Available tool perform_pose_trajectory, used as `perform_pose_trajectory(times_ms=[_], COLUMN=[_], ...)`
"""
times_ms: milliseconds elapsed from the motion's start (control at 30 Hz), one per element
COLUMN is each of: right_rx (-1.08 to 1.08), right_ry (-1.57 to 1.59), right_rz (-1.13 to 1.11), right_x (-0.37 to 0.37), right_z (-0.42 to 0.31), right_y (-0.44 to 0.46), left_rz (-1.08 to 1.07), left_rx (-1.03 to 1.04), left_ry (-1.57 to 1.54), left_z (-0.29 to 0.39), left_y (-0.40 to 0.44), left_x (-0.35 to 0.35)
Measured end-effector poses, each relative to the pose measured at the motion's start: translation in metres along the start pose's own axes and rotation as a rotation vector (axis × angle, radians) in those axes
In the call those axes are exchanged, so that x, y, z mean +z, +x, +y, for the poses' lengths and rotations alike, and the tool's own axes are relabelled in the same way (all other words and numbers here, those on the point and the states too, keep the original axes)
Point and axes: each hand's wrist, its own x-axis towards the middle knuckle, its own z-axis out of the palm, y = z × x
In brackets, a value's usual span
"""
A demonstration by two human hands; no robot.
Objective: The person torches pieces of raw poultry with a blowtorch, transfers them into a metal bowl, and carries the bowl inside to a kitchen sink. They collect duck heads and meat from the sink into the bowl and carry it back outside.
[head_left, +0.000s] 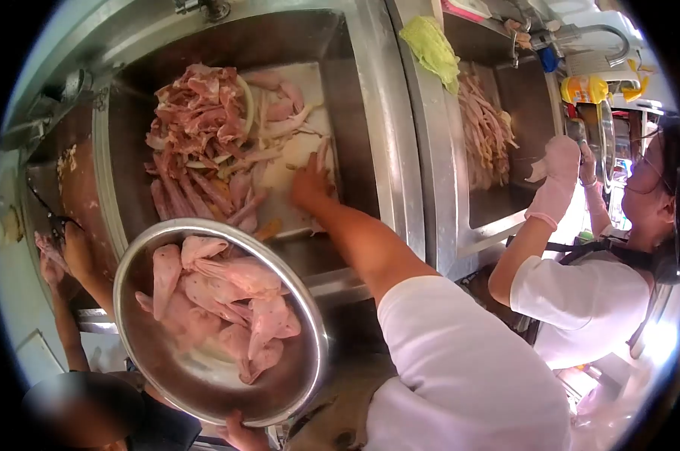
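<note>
left grip [242, 434] clasps the bowl [304, 357] at six o'clock, seemingly steadying it; whether right grip [311, 184] grasps, i cannot tell.

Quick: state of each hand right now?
Left hand: closed on the rim of the metal bowl.
Right hand: down in the sink, by a piece of meat; can't tell if gripping.
</note>
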Motion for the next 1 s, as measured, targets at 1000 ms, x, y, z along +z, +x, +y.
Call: perform_pose_trajectory(times_ms=[1000], right_rx=[-0.988], right_ry=[0.991], right_rz=[0.084], right_x=[-0.211], right_z=[-0.046], right_y=[-0.192], left_rz=[-0.168], left_rx=[-0.01], left_ry=[-0.091], left_z=[-0.011], left_y=[0.017], left_x=[-0.016])
